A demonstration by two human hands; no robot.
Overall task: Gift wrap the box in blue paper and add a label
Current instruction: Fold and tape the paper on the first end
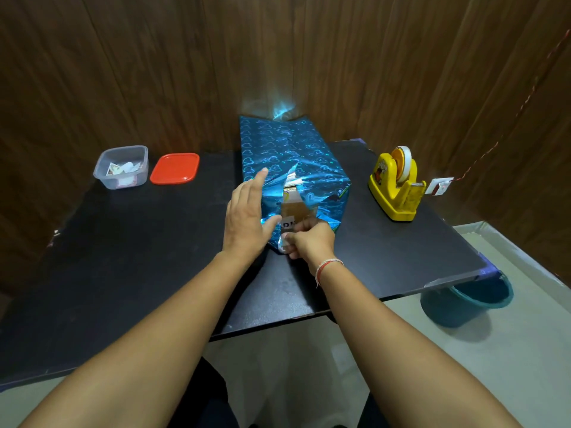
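Your right hand (309, 239) fingers are curled, pinching the bottom flap of blue paper (287, 143); your left hand (247, 211) lies flat, spread against the box (298, 208), whose long axis runs away across the worktop (123, 257).

Box (290, 156) mid-table (123, 257), tub (122, 166) left, tape dispenser (394, 186) right

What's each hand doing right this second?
Left hand: open, fingers spread, flat against the blue paper on the box's near end.
Right hand: closed, pinching the lower flap of paper.
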